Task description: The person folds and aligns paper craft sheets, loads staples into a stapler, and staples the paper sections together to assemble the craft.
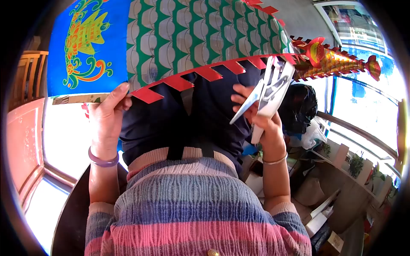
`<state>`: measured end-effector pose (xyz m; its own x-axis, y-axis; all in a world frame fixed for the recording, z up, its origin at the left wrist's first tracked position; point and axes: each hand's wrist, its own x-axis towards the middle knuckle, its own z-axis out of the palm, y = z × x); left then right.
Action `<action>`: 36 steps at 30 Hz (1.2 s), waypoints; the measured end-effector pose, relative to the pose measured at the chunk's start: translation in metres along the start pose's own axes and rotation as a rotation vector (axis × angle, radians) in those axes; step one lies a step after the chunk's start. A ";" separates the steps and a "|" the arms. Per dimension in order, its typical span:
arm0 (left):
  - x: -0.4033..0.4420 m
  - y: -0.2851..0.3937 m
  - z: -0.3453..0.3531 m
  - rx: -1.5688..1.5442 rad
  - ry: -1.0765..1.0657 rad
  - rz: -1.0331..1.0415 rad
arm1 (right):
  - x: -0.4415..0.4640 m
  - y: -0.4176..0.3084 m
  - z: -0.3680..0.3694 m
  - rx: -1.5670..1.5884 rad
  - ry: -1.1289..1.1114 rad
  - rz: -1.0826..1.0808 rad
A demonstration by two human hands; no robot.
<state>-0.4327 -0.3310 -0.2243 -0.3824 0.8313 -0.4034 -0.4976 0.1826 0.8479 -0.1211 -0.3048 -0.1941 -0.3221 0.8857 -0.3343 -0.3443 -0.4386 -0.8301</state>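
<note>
My left hand [110, 117] pinches the lower edge of a long decorated piece [171, 36], near where its blue panel [92, 47] meets the green and silver scale pattern. Red notched trim [181, 81] runs along the curved lower edge. The blue panel bears a yellow, orange and green ornament. My right hand [265, 117] is wrapped round a silver metal tool [273, 87] with a pointed part, held just under the right end of the piece; some fingers are hidden behind it. The piece lies above my dark-trousered legs.
Gold and red finned decorations [337, 64] extend at the upper right. A black plastic bag [299, 106] and a white bag [314, 132] sit right of my right hand. Boxes and boards [318, 217] lie at the lower right. A wooden chair [27, 77] stands at the left.
</note>
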 end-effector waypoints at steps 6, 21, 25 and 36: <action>0.006 0.000 -0.018 0.010 0.002 -0.032 | 0.034 0.003 0.016 -0.028 -0.047 -0.055; -0.022 -0.057 0.100 -0.474 -0.324 -0.280 | 0.011 0.030 0.050 -0.045 -0.070 -0.011; -0.017 -0.063 0.097 -0.427 -0.267 -0.268 | 0.008 0.037 0.047 -0.189 -0.086 0.004; -0.012 -0.066 0.096 -0.412 -0.163 -0.204 | -0.018 0.021 0.023 -0.145 -0.025 -0.012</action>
<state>-0.3202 -0.3028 -0.2422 -0.1344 0.8773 -0.4607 -0.8293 0.1549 0.5369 -0.1425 -0.3331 -0.1950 -0.3413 0.8860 -0.3139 -0.2184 -0.3995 -0.8903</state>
